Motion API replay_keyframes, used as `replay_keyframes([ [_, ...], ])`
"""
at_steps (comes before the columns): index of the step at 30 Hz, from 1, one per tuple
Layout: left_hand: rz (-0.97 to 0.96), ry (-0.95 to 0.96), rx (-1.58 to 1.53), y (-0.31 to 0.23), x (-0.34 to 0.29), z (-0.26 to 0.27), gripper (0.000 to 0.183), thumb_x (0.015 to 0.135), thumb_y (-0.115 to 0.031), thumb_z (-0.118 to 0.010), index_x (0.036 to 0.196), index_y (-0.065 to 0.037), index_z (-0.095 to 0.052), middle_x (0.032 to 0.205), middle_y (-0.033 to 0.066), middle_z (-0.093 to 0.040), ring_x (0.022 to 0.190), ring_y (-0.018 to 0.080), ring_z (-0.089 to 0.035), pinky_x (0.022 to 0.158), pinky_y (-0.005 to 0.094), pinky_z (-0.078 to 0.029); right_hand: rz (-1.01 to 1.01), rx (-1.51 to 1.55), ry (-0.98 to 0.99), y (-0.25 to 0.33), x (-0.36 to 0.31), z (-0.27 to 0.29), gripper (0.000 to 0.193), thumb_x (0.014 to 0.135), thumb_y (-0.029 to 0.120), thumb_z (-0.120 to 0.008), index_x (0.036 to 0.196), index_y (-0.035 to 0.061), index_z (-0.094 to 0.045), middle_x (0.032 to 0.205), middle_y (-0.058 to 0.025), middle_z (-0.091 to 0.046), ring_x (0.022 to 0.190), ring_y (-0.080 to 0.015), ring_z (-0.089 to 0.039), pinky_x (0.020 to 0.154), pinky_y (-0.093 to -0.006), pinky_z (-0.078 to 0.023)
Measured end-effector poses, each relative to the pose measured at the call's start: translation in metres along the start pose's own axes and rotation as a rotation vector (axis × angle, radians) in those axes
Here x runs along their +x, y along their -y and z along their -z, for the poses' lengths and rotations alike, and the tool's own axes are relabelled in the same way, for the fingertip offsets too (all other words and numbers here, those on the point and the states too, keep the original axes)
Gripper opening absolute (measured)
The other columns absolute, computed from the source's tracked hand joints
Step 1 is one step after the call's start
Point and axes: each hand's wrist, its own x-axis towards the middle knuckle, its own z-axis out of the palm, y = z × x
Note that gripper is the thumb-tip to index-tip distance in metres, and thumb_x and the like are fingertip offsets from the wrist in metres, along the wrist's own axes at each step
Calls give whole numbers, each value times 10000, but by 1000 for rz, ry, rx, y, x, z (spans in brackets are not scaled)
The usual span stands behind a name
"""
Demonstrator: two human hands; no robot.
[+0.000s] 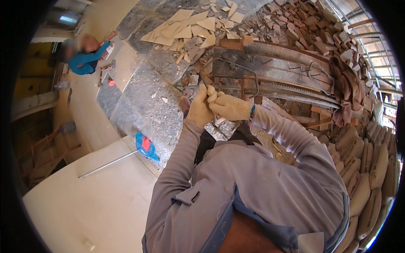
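Cream gloves (pixel 200 110), one cuff (pixel 252 112) blue-edged

Fingers (pixel 217 99) in gloves (pixel 198 111), both pale cream. Wristband (pixel 252 112) just behind right fingers: blue. Sleeves (pixel 179 158) farther behind: plain mauve-grey. Ahead of fingers: broken tiles (pixel 179 28), cream; farther to right, bricks (pixel 311 20), reddish brown mixed with grey. Right of fingers: cloth (pixel 346 90), dark brown; sacks (pixel 357 192), tan. Left of fingers: floor (pixel 137 103), mottled grey; bundle (pixel 146 146), bright blue with red patch; co-worker's sleeve (pixel 100 52), teal.
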Motion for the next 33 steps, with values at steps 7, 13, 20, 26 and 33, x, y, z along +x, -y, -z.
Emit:
replay_keyframes([
  [7, 42, -40, -20, 4, 10, 3, 544, 1135, -509, -375, 739, -138, -401, 679, 0, -388, 898, 229, -534, 983, 401, -446, 107, -362, -130, 1, -8, -9, 205, 1009, 228, -496, 997, 54, -604, 903, -184, -661, 854, -416, -650, 733, -494, -521],
  [13, 54, -34, -83, 21, 5, -7, 548, 1135, -518, -356, 757, -127, -420, 702, 5, -411, 898, 234, -534, 994, 409, -442, 182, -523, -158, -4, -27, -10, 145, 893, 145, -614, 993, 39, -606, 868, -141, -661, 812, -365, -674, 635, -466, -558],
  [20, 76, -5, -65, 15, 4, -15, 539, 1135, -501, -388, 737, -138, -372, 682, -8, -367, 864, 214, -494, 963, 373, -439, 323, -547, -218, -2, -29, -6, 157, 883, 134, -625, 996, 26, -609, 855, -137, -657, 760, -366, -660, 623, -462, -551],
  [26, 77, -92, 18, 19, 4, -23, 539, 1140, -486, -381, 718, -151, -371, 657, -17, -334, 818, 193, -480, 885, 343, -455, 182, -492, -146, -3, -32, -16, 119, 905, 160, -601, 905, 43, -621, 839, -139, -647, 758, -362, -660, 615, -457, -531],
  [33, 39, -161, 71, 13, 6, -25, 544, 1142, -484, -379, 708, -157, -365, 657, -25, -314, 761, 177, -434, 807, 326, -447, 151, -522, -146, -4, -20, -19, 126, 913, 168, -585, 896, 51, -630, 824, -143, -658, 758, -367, -666, 619, -474, -535],
])
